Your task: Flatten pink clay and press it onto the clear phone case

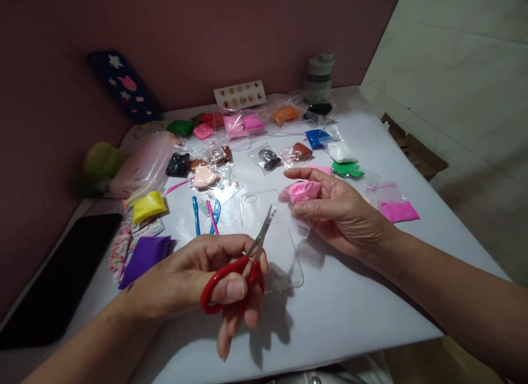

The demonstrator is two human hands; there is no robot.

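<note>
My left hand (pixel 223 279) grips a pair of red-handled scissors (pixel 256 263), thumb through one loop, the blades pointing up and slightly apart. In my right hand (pixel 342 213), a small packet of pink modelling clay (pixel 304 192) is pinched between thumb and fingers. The scissor tips are a short way to the left of the packet, not touching it. Beneath both hands lies a clear phone case (pixel 284 263) on the white table (pixel 350 323), partly covered by my left hand.
Purple clay (pixel 144 257), yellow clay (pixel 149 207) and a dark phone (pixel 61 279) lie at left. Blue and pink modelling tools (pixel 196 214) sit near the case. Several clay packets line the back, before a bottle (pixel 319 73). Magenta clay (pixel 399 210) rests at right.
</note>
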